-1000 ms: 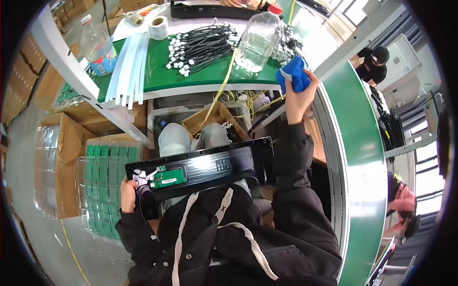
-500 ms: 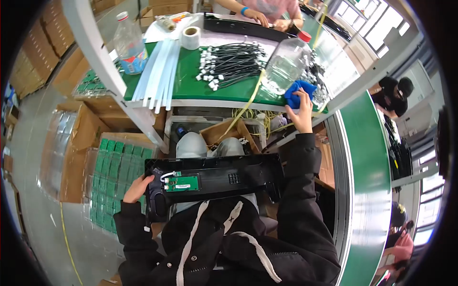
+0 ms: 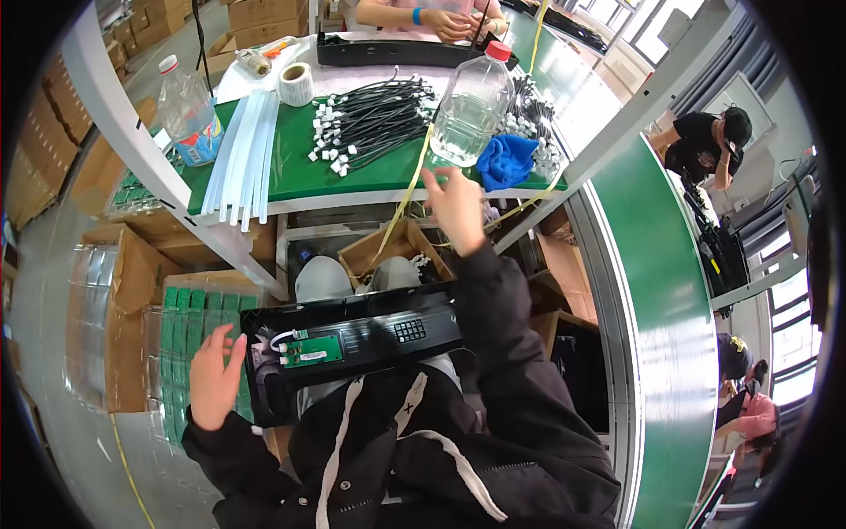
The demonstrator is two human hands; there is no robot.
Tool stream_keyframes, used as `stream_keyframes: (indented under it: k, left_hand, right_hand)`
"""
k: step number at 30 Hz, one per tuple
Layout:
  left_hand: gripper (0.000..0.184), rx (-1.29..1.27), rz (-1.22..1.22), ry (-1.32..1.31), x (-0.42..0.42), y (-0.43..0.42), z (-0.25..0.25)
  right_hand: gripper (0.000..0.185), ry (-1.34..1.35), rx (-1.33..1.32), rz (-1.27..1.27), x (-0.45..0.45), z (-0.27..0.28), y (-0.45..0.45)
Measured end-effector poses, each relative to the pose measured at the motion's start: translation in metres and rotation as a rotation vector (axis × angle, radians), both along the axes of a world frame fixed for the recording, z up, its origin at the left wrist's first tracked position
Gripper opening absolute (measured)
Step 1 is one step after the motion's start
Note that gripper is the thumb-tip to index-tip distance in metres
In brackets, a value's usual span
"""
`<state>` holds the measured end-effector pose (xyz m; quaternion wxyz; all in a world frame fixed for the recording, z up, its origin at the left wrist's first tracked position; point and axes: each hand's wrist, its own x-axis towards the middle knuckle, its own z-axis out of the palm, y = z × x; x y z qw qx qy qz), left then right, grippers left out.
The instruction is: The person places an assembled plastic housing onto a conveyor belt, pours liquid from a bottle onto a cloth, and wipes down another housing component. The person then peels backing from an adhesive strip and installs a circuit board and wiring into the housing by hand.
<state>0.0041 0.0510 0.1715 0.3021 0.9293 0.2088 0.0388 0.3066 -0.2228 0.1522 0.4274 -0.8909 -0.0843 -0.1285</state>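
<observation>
A long black plastic housing (image 3: 370, 339) lies across my lap, with a green circuit board (image 3: 315, 352) and white wires at its left part. Beside the housing's left end my left hand (image 3: 218, 377) is raised, fingers apart, holding nothing. At the front edge of the green bench my right hand (image 3: 456, 212) hovers with its fingers spread and nothing in them. Just right of it, a crumpled blue cloth (image 3: 507, 162) rests on the bench. A clear plastic bottle (image 3: 471, 110) with a red cap stands behind that hand.
On the bench (image 3: 291, 181) lie black cables (image 3: 374, 119) with white connectors, pale blue strips (image 3: 242, 159), a label roll (image 3: 295, 85) and another bottle (image 3: 189, 119). Trays of green boards (image 3: 189, 326) sit at my left. Opposite, a person's hands (image 3: 454, 25) handle another black housing (image 3: 388, 53).
My right hand has let go of the blue cloth and moved left and down. My left hand has come off the housing's end and opened. The camera view has shifted.
</observation>
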Motion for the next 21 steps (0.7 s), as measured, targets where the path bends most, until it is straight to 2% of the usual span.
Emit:
stream_keyframes:
  k: [1, 3, 4, 5, 8, 11, 12, 13, 15, 16, 17, 18, 19, 21]
  left_hand:
    - [0.033, -0.025, -0.037, -0.075, -0.003, -0.015, 0.014]
    - [0.03, -0.076, -0.102, -0.22, -0.008, -0.04, 0.034]
    - [0.028, -0.11, -0.137, -0.236, -0.011, -0.049, 0.038]
    - [0.027, -0.144, -0.17, -0.25, -0.016, -0.057, 0.041]
    - [0.022, -0.233, -0.206, -0.235, -0.02, -0.073, 0.04]
    - [0.016, -0.358, -0.173, -0.354, 0.0, -0.086, 0.03]
    - [0.016, -0.468, -0.165, -0.425, 0.015, -0.092, 0.03]
    - [0.017, -0.614, -0.092, -0.485, 0.032, -0.098, 0.021]
    - [0.025, -0.707, -0.077, -0.649, 0.075, -0.106, 0.009]
    - [0.029, -0.669, -0.086, -0.714, 0.099, -0.11, 0.006]
    - [0.031, -0.517, -0.16, -0.735, 0.117, -0.111, 0.009]
    - [0.031, -0.652, -0.23, -0.725, 0.132, -0.115, 0.015]
    - [0.03, -0.897, -0.338, -0.592, 0.142, -0.114, 0.013]
    - [0.024, -0.868, -0.37, -0.556, 0.146, -0.119, 0.019]
  right_hand:
    - [0.04, -0.166, -0.04, -0.063, 0.018, -0.026, 0.009]
    - [0.042, -0.237, -0.005, -0.135, 0.039, -0.043, 0.023]
    - [0.041, -0.068, 0.175, -0.055, 0.033, -0.026, 0.029]
    - [0.031, 0.008, 0.233, -0.02, 0.028, -0.016, 0.032]
    - [0.022, 0.05, 0.435, -0.019, 0.022, -0.005, 0.04]
    - [0.021, 0.224, 0.671, 0.341, -0.011, 0.01, 0.034]
    - [0.019, 0.33, 0.714, 0.432, -0.03, 0.017, 0.033]
    - [0.018, 0.369, 0.696, 0.517, -0.046, 0.016, 0.033]
    - [0.016, 0.476, 0.633, 0.632, -0.078, 0.022, 0.03]
    - [0.015, 0.513, 0.654, 0.663, -0.09, 0.02, 0.028]
    - [0.014, 0.546, 0.675, 0.694, -0.099, 0.019, 0.025]
    - [0.012, 0.542, 0.645, 0.733, -0.104, 0.012, 0.023]
    - [0.011, 0.565, 0.577, 0.752, -0.11, 0.013, 0.019]
    - [0.011, 0.593, 0.56, 0.735, -0.113, 0.013, 0.011]
